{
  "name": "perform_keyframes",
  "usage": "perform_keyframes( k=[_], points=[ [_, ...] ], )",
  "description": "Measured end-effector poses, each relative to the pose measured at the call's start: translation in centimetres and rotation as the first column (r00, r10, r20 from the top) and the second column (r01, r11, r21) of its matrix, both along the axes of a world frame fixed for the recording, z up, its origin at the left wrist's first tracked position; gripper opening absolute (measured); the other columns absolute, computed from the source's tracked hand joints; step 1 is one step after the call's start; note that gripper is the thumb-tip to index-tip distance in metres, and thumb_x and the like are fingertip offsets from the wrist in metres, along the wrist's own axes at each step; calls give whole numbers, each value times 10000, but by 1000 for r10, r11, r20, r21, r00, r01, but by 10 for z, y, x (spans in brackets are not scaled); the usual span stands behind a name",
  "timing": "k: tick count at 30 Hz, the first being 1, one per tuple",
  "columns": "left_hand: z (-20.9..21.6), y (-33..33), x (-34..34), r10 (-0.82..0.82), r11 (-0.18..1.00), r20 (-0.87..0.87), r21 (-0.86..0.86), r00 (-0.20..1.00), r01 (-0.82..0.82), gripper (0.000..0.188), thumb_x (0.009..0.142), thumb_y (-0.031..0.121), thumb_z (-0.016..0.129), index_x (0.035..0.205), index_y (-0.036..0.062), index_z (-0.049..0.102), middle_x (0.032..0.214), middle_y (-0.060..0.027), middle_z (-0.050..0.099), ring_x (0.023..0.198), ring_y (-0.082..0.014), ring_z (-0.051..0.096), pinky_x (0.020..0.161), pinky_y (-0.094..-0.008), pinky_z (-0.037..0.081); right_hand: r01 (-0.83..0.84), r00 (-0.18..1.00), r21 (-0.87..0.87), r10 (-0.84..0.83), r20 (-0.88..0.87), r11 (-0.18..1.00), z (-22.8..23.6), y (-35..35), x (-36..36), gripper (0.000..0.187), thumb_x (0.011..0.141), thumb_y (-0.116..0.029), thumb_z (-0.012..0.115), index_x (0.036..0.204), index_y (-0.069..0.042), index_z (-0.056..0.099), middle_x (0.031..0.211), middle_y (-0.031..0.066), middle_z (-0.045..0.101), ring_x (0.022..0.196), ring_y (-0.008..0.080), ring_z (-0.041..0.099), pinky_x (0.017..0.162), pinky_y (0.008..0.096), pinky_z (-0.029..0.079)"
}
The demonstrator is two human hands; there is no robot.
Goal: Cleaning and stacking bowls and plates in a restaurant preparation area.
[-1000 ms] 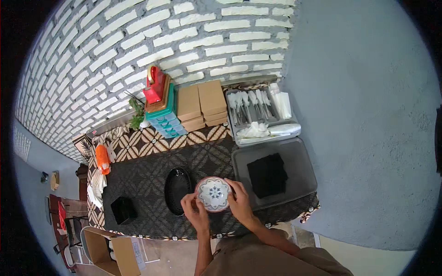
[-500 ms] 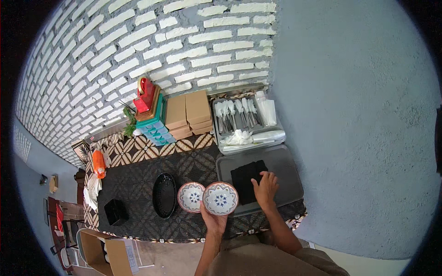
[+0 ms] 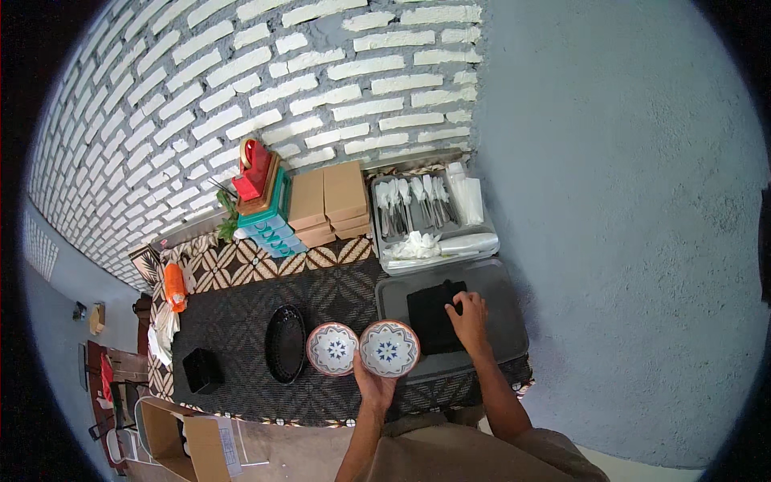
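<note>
My left hand (image 3: 374,389) is closed on a patterned bowl (image 3: 390,349), white inside with a blue flower motif and a reddish rim. A second, similar bowl (image 3: 332,349) sits just to its left, close to my thumb; whether the two touch I cannot tell. On the right, my right hand (image 3: 471,320) has its fingers curled together on a folded black cloth (image 3: 431,320), gripping near its upper right part. That cloth lies on a grey tray (image 3: 507,321).
Left of the bowls are a black oval basket (image 3: 286,343) and a small black box (image 3: 202,370). Behind stand a tray of wrapped cutlery (image 3: 384,262), stacked cardboard boxes (image 3: 346,191) and a teal drawer unit (image 3: 277,210). An open carton (image 3: 207,446) stands at the lower left.
My right hand has closed its spread fingers on the black cloth. The two bowls have moved apart slightly, so they no longer overlap.
</note>
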State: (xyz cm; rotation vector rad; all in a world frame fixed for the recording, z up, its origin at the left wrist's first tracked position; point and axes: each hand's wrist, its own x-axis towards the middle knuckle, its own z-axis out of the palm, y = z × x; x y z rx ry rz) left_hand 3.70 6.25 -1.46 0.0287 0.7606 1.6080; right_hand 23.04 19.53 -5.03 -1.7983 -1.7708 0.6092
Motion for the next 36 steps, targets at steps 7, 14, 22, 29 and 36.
perform_keyframes(
  k=[7, 14, 22, 29, 36],
  points=[
    [1, 4, -9, -29, 999, -9, 19, 1000, 29, 627, 959, 553, 323, 1354, 79, 433, 1318, -116, 519, 1212, -277, 507, 998, -457, 444, -167, 983, -65, 171, 68, 984, 15, -6, -7, 301, 832, -253, 703, 1024, -50, 591, 1010, 171, 581, 986, 370, 562, 835, 457, 452],
    [12, -1, -19, 35, 998, -11, 45, 999, -34, 579, 985, 502, 291, 1347, 76, 440, 1304, -109, 531, 1196, -267, 520, 1000, -434, 447, -39, 957, 108, 68, -282, 993, 53, 10, 3, 363, 891, -258, 640, 1078, 49, 584, 1031, 221, 638, 951, 373, 616, 848, 407, 475],
    [19, -2, -26, 122, 986, -7, 117, 993, -120, 583, 968, 514, 351, 1359, 88, 433, 1321, -115, 517, 1204, -282, 514, 999, -453, 447, -79, 996, 279, 66, 57, 957, 223, 11, 8, 195, 879, -186, 623, 994, -30, 644, 893, 159, 643, 847, 366, 611, 740, 405, 497],
    [50, -7, -32, 260, 948, -14, 193, 965, -253, 564, 977, 483, 303, 1362, 91, 430, 1325, -97, 516, 1213, -267, 506, 1019, -437, 428, -471, 853, 285, 349, 388, 835, 205, -22, -34, 201, 805, -118, 627, 995, -53, 643, 996, 103, 579, 904, 296, 576, 715, 402, 496],
    [40, -17, -55, 325, 934, -10, 162, 946, -320, 579, 963, 517, 357, 1355, 98, 434, 1335, -97, 504, 1208, -280, 505, 999, -455, 439, -660, 656, -232, 698, 288, 715, 31, -95, -71, 383, 753, 20, 586, 1134, -23, 579, 1191, 169, 488, 1078, 356, 502, 872, 450, 460]
  ],
)
